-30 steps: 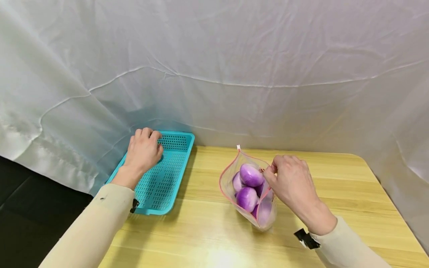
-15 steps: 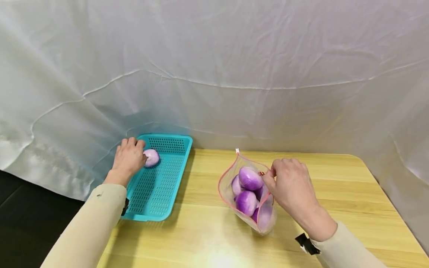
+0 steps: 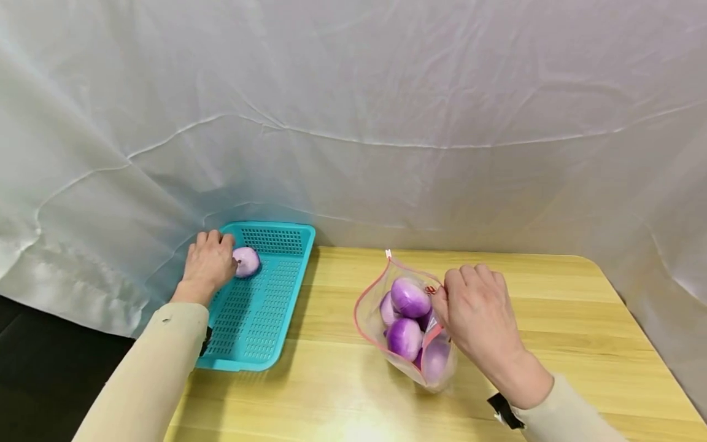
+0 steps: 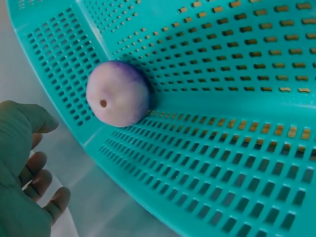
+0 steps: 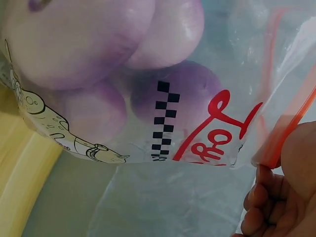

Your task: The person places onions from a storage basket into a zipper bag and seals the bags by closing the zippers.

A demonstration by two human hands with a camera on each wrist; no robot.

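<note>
A purple-and-white onion [image 3: 247, 262] sits near the far left corner inside a turquoise basket [image 3: 283, 307]. My left hand [image 3: 207, 264] is over the basket's left rim beside that onion; in the left wrist view its loosely bent fingers hold nothing, and a gap separates them from the onion [image 4: 118, 94]. On the right stands a clear zip bag [image 3: 436, 382] with a pink-red seal, its mouth spread. Several onions [image 3: 410, 297] fill it. My right hand [image 3: 477, 313] pinches the bag's right edge at the red seal strip [image 5: 284, 136], between thumb and fingers.
Both the basket and the bag stand on a light wooden table [image 3: 337, 307]. A pale cloth [image 3: 353, 92] hangs behind the table and down its left side. The table's right edge runs toward the lower right corner.
My left hand has let go of the onion in the basket and drawn back to the left, uncovering it. My right hand keeps its pinch on the bag, whose mouth is slightly wider.
</note>
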